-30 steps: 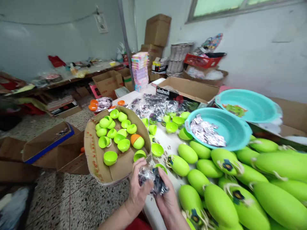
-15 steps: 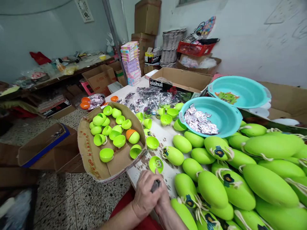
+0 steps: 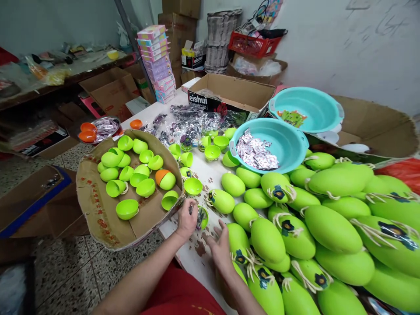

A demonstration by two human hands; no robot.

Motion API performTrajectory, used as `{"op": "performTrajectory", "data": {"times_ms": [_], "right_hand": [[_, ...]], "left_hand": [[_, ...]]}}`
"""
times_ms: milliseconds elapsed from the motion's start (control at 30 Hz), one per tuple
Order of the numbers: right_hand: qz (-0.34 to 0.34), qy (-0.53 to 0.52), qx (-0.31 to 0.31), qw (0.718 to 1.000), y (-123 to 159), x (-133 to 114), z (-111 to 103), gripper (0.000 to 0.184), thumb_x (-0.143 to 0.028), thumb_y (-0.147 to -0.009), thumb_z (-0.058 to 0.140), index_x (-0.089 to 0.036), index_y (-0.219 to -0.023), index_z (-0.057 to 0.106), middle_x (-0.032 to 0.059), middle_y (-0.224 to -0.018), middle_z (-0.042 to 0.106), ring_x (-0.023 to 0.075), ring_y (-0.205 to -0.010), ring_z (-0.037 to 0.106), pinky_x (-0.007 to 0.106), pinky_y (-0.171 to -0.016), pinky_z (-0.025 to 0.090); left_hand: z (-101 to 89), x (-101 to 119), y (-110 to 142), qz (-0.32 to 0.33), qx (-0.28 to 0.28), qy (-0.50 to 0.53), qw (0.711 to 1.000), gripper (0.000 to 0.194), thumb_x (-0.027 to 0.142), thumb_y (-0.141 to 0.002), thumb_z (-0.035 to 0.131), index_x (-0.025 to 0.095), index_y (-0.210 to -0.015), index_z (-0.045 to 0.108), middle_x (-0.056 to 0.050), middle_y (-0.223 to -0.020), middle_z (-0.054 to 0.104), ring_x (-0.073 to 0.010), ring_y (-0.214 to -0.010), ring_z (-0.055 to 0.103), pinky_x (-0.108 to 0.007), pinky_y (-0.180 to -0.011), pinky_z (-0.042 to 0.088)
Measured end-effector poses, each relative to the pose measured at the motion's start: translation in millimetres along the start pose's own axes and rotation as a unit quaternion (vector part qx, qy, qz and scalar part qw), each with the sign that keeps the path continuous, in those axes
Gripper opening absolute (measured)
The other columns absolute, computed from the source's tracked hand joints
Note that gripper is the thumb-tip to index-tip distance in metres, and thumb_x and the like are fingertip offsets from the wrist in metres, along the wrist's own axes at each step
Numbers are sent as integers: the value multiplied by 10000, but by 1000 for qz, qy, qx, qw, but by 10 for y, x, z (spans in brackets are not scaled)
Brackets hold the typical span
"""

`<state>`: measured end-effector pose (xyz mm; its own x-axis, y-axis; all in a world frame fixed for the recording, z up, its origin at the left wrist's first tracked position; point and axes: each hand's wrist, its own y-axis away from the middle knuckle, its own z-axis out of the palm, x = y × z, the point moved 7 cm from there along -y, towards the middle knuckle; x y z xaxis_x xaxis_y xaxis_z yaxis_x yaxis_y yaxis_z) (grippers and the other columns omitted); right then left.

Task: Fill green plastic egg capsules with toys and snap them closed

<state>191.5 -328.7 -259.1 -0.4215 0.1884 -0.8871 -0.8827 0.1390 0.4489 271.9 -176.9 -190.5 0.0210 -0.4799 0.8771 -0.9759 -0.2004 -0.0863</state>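
Note:
My left hand (image 3: 187, 221) is closed at the rim of a small green plastic half-shell (image 3: 205, 217) near the table's front edge. It pinches a small clear plastic packet with dark contents, partly hidden by the fingers and lying partly inside the shell. To the right, my right hand (image 3: 220, 246) is open and holds nothing, its thumb and fingers apart. Beside it lie several closed green plastic eggs (image 3: 269, 240), some with cord loops and dark flower-shaped pieces. Just behind the left hand stands another green half-shell (image 3: 193, 186).
On the left, a cardboard tray (image 3: 98, 218) holds several green half-shells and an orange-and-green egg (image 3: 166, 179). A turquoise basin (image 3: 288, 148) contains small printed sachets; a second basin (image 3: 323, 109) stands behind. Clear bags (image 3: 203, 124) lie before an open carton (image 3: 229, 94).
My hands were together around something dark; they are now apart. The left has moved to the half-shell with the packet, and the right has opened. The camera view has shifted rightward.

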Motion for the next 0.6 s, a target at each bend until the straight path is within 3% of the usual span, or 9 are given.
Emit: {"op": "performTrajectory", "data": {"times_ms": [67, 133, 200, 300, 433, 600], "right_hand": [[-56, 83, -13, 995, -127, 25, 72, 849, -219, -629, 687, -197, -1399, 331, 163, -1485, 349, 331, -1373, 345, 481, -1077, 379], [-83, 109, -36, 990, -241, 44, 192, 862, -179, -566, 705, -190, -1368, 388, 146, -1457, 400, 319, -1374, 350, 457, -1142, 289], [-94, 111, -52, 988, -314, 11, 272, 862, -176, -507, 760, -184, -1311, 449, 129, -1367, 492, 321, -1323, 413, 447, -1150, 270], [-105, 108, -92, 984, -314, -185, 315, 906, -203, -479, 828, -177, -1300, 445, 116, -1298, 535, 312, -1250, 475, 442, -1108, 330], [-132, 96, -170, 972, -250, -654, 311, 861, -214, -540, 838, -188, -1304, 442, 87, -1275, 567, 277, -1171, 532, 414, -1044, 396], [-131, 100, -157, 974, -279, -1143, 184, 808, -205, -478, 865, -175, -1220, 548, 60, -1157, 631, 287, -1083, 565, 439, -1020, 411]], "left_hand": [[191, -167, -81, -21, -15, 7, 1000, 69, 223, -847, 462, 199, -815, 518, -22, -792, 605, -171, -774, 581, -292, -784, 463], [309, -251, -99, -38, -25, 12, 999, 62, 214, -829, 456, 202, -799, 509, -12, -775, 596, -172, -764, 579, -295, -783, 461], [337, -232, -87, -43, -42, 22, 998, 57, 214, -823, 458, 202, -805, 511, -3, -767, 593, -172, -765, 584, -291, -774, 467], [268, -45, -70, -31, -74, 42, 996, 67, 225, -826, 466, 193, -822, 525, 2, -756, 600, -169, -752, 601, -277, -739, 488], [183, 344, -112, 6, -106, 61, 993, 132, 268, -882, 453, 181, -901, 551, -17, -813, 634, -165, -765, 623, -268, -726, 507], [165, 788, -214, 101, -136, 63, 983, 201, 302, -942, 448, 178, -998, 595, -66, -945, 676, -186, -909, 634, -318, -868, 488]]}}
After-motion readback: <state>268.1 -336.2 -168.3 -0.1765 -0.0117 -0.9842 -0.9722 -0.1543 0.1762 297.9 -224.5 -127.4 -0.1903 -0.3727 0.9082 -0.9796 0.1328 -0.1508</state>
